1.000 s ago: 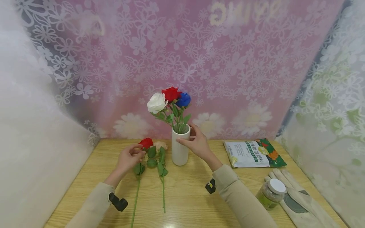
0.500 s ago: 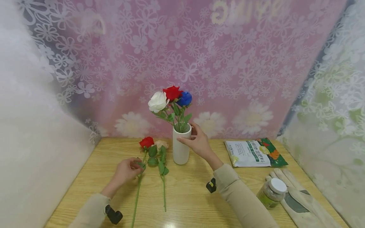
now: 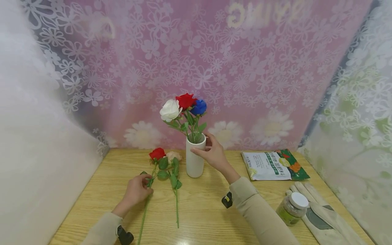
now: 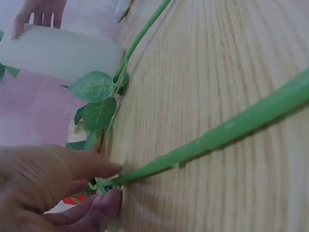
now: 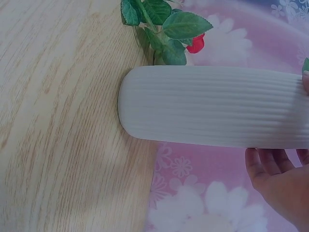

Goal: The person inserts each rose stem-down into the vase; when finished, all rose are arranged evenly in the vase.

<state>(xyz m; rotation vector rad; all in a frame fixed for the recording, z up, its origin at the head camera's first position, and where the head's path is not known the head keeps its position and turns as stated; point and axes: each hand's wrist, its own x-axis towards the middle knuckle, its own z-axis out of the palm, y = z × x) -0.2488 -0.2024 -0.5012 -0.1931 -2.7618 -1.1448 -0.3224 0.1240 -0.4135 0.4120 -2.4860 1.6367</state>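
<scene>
- Stem point(image 4: 217, 138) of the lying red rose point(image 3: 157, 153), lower left, pinched by left hand point(image 3: 136, 191); careless pulling could snag the peach rose point(image 3: 173, 156).
- Ribbed vase point(image 3: 195, 163), mid-frame, gripped by right hand point(image 3: 215, 156); uneven pressure might tip it.

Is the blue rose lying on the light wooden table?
No, the blue rose stands in the white ribbed cylindrical vase held by the right hand.

Red rose point(image 3: 157, 153), upright white vase point(image 3: 195, 163)

The left hand point(image 4: 53, 186) pinches a green stem point(image 4: 210, 142), leaves point(image 4: 100, 114) nearby.
</scene>
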